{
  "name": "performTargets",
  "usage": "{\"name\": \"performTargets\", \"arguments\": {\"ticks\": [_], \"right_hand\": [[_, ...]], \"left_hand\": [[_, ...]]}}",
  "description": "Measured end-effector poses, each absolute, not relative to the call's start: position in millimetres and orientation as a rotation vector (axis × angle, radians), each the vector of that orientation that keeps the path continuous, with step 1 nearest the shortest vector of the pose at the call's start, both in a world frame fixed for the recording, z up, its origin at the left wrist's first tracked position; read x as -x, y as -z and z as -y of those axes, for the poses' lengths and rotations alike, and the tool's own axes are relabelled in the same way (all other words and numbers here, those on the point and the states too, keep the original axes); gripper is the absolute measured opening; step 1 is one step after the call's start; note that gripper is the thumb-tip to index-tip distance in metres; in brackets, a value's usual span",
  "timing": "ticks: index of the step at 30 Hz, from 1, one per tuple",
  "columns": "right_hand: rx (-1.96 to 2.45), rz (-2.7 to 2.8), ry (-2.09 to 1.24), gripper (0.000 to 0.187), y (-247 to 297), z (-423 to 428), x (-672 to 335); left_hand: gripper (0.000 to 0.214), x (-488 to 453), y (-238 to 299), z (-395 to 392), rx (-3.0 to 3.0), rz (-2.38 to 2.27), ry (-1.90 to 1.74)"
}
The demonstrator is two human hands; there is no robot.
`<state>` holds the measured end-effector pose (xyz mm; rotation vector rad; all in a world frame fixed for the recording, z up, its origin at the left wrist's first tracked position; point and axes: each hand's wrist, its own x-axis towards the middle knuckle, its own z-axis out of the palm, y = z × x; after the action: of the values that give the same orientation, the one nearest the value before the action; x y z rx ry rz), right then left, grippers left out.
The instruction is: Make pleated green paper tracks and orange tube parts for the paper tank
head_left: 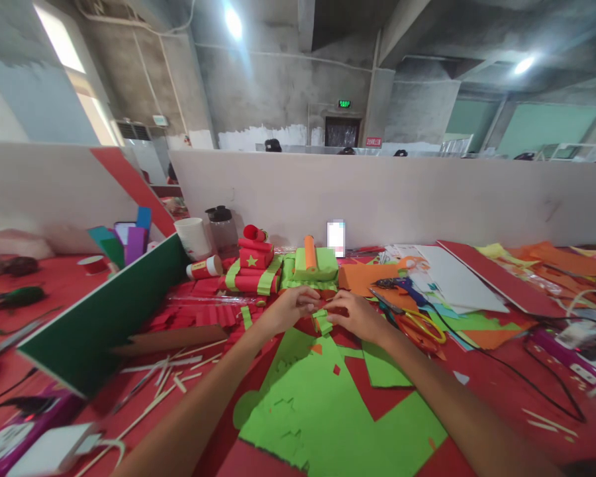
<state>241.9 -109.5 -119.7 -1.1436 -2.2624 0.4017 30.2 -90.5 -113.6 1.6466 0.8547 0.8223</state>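
Note:
My left hand (295, 307) and my right hand (351, 313) meet in front of a small folded green paper piece (322, 323). The right thumb and fingertips close on its right edge. On the left, the fingers are curled together in a pinch, and whatever lies between them is too small to make out. Just behind stands a green paper tank model (322, 264) with an orange tube (309, 253) as its barrel. Beside it is a red paper tank model (255, 260) with green bands and a star. Large green sheets (328, 397) with cut edges lie under my forearms.
At the right lie a blue glue gun (400, 285) with a black cord, scissors with yellow handles (427, 326), and orange paper (365, 275). A green board (114, 311) leans at the left near wooden sticks (149, 404). A phone (336, 238) stands against the white partition (402, 199).

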Motion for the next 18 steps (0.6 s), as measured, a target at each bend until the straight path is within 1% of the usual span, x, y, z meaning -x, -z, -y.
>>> {"name": "performTargets", "arguments": {"ticks": [10,18], "right_hand": [[1.140,2.241,-0.398,0.023,124,107,-242],[1.143,2.230,-0.410,0.022,125,107,-242]], "left_hand": [[0.028,-25,118,86,-1.748,-0.781,-0.782],[0.025,-20,124,78,-1.839,-0.774,-0.729]]}}
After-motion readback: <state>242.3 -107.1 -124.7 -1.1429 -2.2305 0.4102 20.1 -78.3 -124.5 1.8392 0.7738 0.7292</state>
